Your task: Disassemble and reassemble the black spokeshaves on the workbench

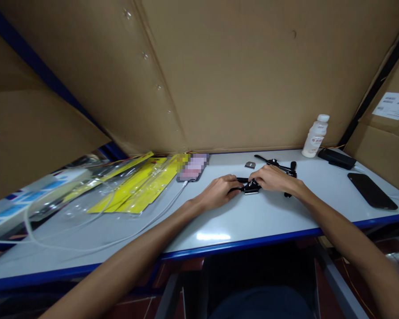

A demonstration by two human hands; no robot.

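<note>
Both hands are over the table, working at a small black part with a shiny pale strip along its front edge (252, 191); its exact kind I cannot make out. My left hand (220, 191) has its fingers curled round the left end of this part. From the right, my right hand (271, 178) pinches the same part, with thumb and fingers closed near its middle. Just behind the right hand lie several slim black pieces with rounded ends (291, 167), partly hidden by the hand and wrist. A small grey flat piece (250, 165) rests a little beyond the hands.
Left of the hands are a lit phone (193, 168) on a white cable (159, 215) and yellow clear-plastic packets (136, 186). To the right stand a white bottle (315, 136), a black box-like object (336, 158) and a dark phone (372, 190). Cardboard walls (239, 79) enclose the table.
</note>
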